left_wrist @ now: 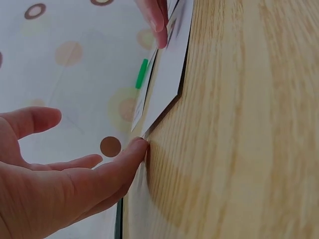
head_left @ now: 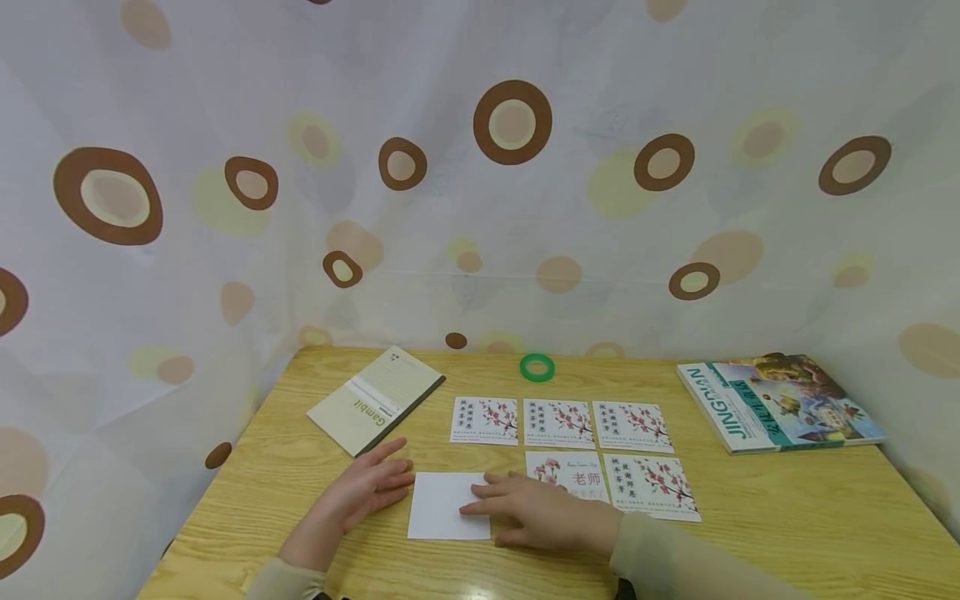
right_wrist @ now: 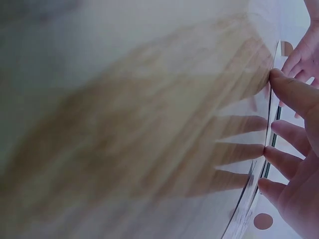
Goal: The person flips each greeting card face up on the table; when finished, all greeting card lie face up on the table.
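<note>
A blank white card (head_left: 442, 508) lies flat on the wooden table, near its front. My right hand (head_left: 543, 510) reaches over it with spread fingers, the fingertips resting on its right part. To its left, my left hand (head_left: 367, 487) is held with the fingers fairly straight and the thumb apart. In the left wrist view the left fingertips (left_wrist: 139, 144) are right at the near corner of the white card (left_wrist: 169, 69). Beyond my right hand lies a pink-flowered card (head_left: 551, 468), partly hidden by that hand. Beside it is a plum-blossom card (head_left: 651, 486).
Three more blossom cards (head_left: 483, 421) form a row behind. A green tape roll (head_left: 522, 367) lies near the back edge. At the left rests a beige notebook (head_left: 360, 408), and a thick colourful book (head_left: 780, 404) lies at the right. A dotted curtain (head_left: 450, 225) hangs behind the table.
</note>
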### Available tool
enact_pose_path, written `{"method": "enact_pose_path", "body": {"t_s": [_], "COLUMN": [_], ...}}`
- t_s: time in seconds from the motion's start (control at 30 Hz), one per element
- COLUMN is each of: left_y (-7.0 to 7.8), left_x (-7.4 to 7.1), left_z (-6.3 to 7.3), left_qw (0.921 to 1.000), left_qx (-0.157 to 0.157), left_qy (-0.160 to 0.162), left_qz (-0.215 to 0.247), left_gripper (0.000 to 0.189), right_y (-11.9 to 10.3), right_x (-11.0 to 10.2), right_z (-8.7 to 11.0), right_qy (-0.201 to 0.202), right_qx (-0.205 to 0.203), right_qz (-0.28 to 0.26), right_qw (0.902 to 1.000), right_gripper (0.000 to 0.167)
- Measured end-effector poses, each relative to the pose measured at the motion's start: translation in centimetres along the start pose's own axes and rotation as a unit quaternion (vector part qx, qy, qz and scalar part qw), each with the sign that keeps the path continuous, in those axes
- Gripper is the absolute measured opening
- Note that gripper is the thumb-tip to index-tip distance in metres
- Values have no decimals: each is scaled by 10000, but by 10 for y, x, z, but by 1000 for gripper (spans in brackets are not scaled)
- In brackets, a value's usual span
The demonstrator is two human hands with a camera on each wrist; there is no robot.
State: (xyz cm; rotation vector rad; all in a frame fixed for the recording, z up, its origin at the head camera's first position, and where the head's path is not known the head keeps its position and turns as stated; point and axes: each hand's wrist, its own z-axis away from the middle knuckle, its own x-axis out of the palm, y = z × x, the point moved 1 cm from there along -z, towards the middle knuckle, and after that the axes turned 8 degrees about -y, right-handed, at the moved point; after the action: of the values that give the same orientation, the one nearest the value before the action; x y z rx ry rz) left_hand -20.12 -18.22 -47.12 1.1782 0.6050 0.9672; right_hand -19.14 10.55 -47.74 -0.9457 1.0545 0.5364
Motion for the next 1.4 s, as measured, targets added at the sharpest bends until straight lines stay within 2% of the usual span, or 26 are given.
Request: {"method": "enact_pose_path", "body": {"t_s": [0.5, 0.7, 0.97, 1.17, 1.4], "left_y": [0, -1, -4, -7, -10], "left_x": [6, 7, 6, 5, 3], "left_z": [-3, -4, -7, -9, -9], "left_qw": [9991, 9989, 9994, 9995, 9996], "left_qx": [-140, -135, 85, 129, 161], "left_qy": [183, 103, -176, -159, -62], "left_qz": [359, 436, 299, 243, -229], "left_gripper": [61, 59, 56, 55, 56], "right_y": [6, 6, 6, 6, 6], "right_x": [3, 1, -1, -2, -1], "right_z": [-4, -4, -4, -1, 2], "right_qy": [41, -6, 128, 87, 45], "right_qx": [-112, 52, 56, 129, 150], "right_qz": [27, -109, -6, -222, -542], "right_qw": [9999, 9999, 9999, 9996, 9984], "right_gripper": [50, 50, 48, 43, 40]}}
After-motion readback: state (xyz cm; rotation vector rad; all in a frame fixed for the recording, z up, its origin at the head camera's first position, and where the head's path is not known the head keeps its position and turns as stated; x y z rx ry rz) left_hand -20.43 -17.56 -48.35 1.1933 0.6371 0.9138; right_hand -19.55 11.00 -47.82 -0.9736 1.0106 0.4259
